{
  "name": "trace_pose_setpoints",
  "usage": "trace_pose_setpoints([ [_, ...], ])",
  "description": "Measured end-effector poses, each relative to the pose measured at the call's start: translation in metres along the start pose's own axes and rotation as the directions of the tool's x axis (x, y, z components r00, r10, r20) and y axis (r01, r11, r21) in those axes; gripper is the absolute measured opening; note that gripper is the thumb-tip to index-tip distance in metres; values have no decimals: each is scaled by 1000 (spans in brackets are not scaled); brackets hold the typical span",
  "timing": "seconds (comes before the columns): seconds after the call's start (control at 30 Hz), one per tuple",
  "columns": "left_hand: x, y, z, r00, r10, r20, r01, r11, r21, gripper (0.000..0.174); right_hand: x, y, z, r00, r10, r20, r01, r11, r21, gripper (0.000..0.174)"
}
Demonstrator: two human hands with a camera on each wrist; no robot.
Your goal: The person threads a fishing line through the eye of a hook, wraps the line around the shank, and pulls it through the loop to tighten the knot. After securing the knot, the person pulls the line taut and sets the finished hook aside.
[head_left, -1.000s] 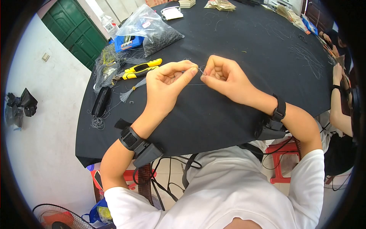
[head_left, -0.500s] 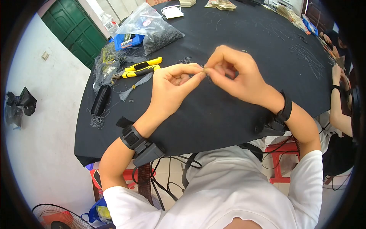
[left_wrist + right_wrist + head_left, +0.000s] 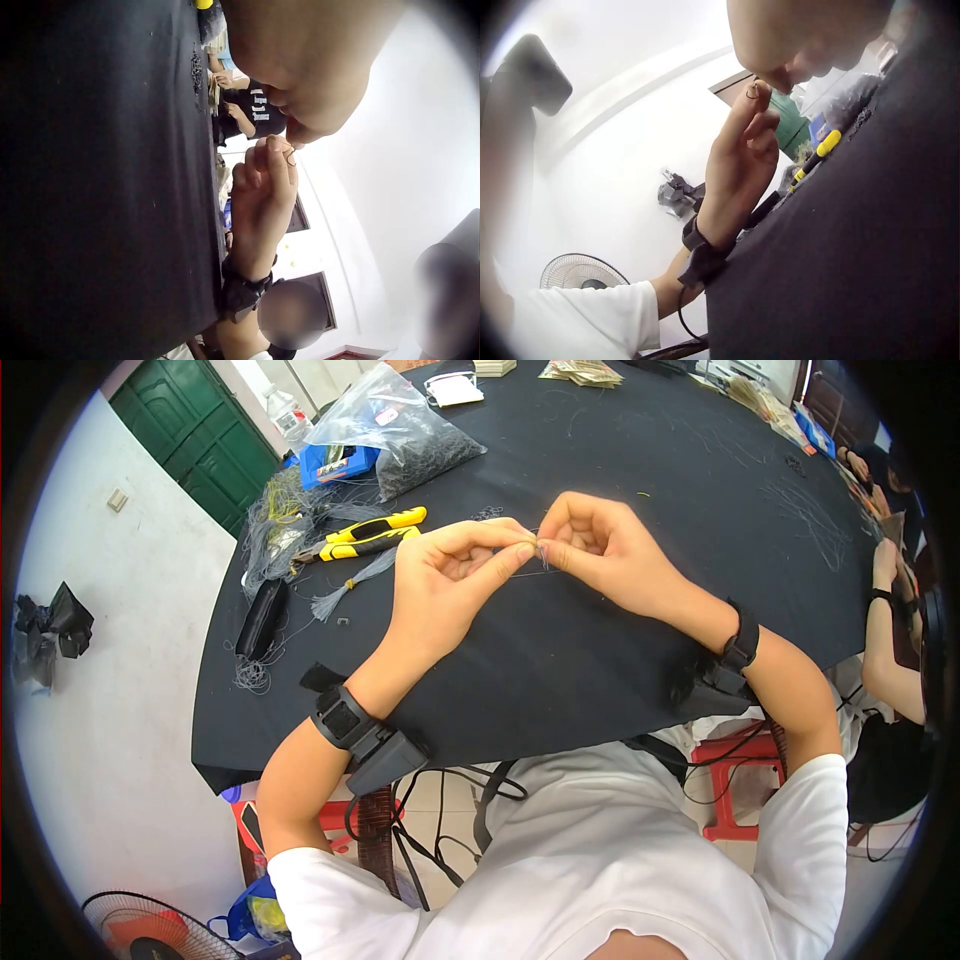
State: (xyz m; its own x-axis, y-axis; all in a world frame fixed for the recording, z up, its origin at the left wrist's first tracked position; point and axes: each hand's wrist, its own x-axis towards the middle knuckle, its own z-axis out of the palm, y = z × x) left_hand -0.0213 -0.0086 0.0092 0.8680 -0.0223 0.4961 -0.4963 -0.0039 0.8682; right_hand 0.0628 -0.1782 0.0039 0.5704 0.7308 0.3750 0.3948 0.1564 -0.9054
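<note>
Above the black table, the left hand (image 3: 445, 575) and right hand (image 3: 615, 560) meet at their fingertips in the head view. The left thumb and index finger pinch a small dark hook-shaped piece (image 3: 751, 93), seen in the right wrist view. A thin line (image 3: 525, 574) hangs by the fingertips. In the left wrist view the right hand (image 3: 264, 199) has thumb and index finger together at the same curved piece (image 3: 291, 158). How the line runs between the fingers is too small to tell.
Yellow-and-black pliers (image 3: 365, 538), a tied bundle of line (image 3: 350, 585), a black case (image 3: 263, 620) and tangled line lie left of the hands. Behind them are a plastic bag of dark pieces (image 3: 425, 460) and a blue box (image 3: 335, 464). Another person's arm (image 3: 885, 630) is at the right.
The hands were slightly apart a second ago; now their fingertips meet. The right hand rose and then lowered a little, and the left moved slightly right.
</note>
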Motion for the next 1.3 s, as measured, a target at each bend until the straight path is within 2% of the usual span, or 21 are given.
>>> trace_pose_setpoints([
  [0.1, 0, -2, 0, 995, -50, -83, 50, 999, 6, 13, -2, 4, 6, 999, 35, 1, -35, 998, 61, 8],
  [0.2, -1, -3, -2, 988, -88, -126, 89, 996, 2, 15, -7, -1, 10, 999, -29, 24, 30, 998, -50, 8],
  [0.33, 0, -4, 1, 981, -91, -173, 86, 996, -40, 13, -13, -11, 14, 983, -181, 36, 183, 935, -304, 9],
  [0.5, 0, -4, 4, 984, -86, -154, 85, 996, -11, 12, -13, -23, 16, 915, -402, 40, 373, 803, -466, 10],
  [0.63, -3, -2, 5, 989, -67, -131, 73, 997, 40, 11, -14, -28, 15, 902, -432, -2, 378, 793, -478, 8],
  [0.8, -3, -1, 7, 996, -72, -51, 73, 997, 21, 12, -6, -32, 2, 871, -490, -29, 400, 743, -536, 8],
  [0.9, -3, 0, 9, 997, -72, -31, 73, 997, 23, 12, -5, -30, 0, 900, -435, -38, 360, 788, -499, 7],
  [1.0, -3, 2, 9, 998, -48, -30, 48, 999, 16, 12, -3, -22, 0, 930, -345, -128, 277, 885, -375, 7],
  [1.1, -3, 1, 8, 999, -31, -31, 31, 1000, -4, 12, -2, -17, -1, 966, -219, -141, 163, 931, -326, 8],
  [1.3, -2, -5, 3, 999, -16, -32, 16, 1000, -4, 12, -2, 2, 3, 999, 50, -1, -50, 995, 83, 10],
])
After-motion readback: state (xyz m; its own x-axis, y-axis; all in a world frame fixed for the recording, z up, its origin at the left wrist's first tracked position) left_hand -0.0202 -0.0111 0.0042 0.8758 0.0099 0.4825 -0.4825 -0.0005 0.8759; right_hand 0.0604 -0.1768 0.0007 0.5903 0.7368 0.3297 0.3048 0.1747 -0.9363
